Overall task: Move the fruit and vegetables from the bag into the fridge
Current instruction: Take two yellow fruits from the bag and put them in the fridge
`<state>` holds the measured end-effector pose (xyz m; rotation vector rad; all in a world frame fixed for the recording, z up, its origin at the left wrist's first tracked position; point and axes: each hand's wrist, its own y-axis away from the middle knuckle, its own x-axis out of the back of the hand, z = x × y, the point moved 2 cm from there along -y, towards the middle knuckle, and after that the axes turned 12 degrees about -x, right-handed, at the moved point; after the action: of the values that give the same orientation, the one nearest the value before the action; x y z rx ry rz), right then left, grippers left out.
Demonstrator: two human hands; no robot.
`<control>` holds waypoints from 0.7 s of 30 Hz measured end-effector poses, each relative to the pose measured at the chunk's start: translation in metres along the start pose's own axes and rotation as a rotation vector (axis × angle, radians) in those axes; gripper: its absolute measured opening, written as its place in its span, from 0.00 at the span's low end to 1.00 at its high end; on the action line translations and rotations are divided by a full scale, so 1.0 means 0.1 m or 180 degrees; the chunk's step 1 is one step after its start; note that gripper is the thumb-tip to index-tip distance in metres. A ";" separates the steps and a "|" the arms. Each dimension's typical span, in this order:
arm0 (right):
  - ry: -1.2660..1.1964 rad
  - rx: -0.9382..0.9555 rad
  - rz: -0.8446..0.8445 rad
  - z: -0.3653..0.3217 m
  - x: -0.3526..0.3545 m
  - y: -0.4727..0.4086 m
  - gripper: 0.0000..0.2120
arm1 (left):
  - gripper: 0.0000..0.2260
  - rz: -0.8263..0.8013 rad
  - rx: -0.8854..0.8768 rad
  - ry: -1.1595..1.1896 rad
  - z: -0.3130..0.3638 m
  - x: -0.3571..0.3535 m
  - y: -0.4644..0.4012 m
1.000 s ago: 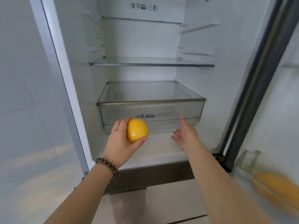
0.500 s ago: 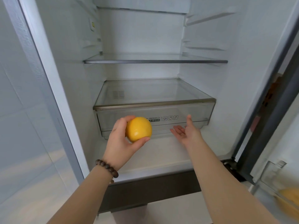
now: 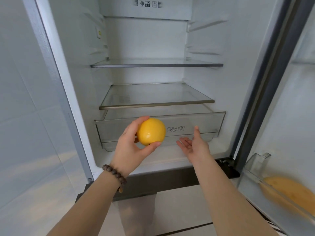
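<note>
In front of the crisper drawer, I am holding the yellow fruit in my left hand, fingers curled round it, just before the drawer's clear face. My right hand is reaching palm-up, fingers spread and empty, under the drawer's lower lip. The drawer is now standing slid out from under the glass shelf, closed half a second ago, so I judge the fruit can go in next.

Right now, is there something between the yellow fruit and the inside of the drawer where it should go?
Nothing visible blocks it. The left hand holds the yellow fruit in front of the clear drawer, which is pulled partly out from under the glass shelf, so a strip of its top is open. The right hand is open at its front.
</note>
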<state>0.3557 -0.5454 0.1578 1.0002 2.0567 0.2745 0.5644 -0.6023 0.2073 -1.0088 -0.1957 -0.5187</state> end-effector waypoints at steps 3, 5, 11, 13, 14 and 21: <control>0.0050 -0.0002 0.0121 0.04 0.09 0.16 0.20 | 0.29 -0.0028 0.0030 0.0103 0.14 -0.01 0.06; 0.0053 -0.0004 0.0150 0.07 0.13 0.26 0.18 | 0.29 -0.0044 0.0048 0.0200 0.23 -0.03 0.09; 0.0037 -0.0042 0.0223 0.10 0.23 0.47 0.13 | 0.29 -0.0047 0.0012 0.0574 0.42 0.00 0.06; 0.0267 0.0049 0.0288 0.11 0.26 0.50 0.14 | 0.26 0.0020 -0.0013 0.0897 0.49 0.05 -0.04; 0.0466 0.0165 0.0403 0.11 0.26 0.52 0.18 | 0.24 0.0049 -0.0029 0.1044 0.52 0.08 -0.10; 0.2278 0.2391 0.1080 -0.10 0.14 0.94 0.37 | 0.21 0.0034 -0.0014 0.1166 0.47 0.11 -0.66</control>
<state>0.3960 -0.4720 0.2028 1.9296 2.7016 0.0075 0.5449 -0.5947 0.2864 -0.9013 0.1371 -0.6839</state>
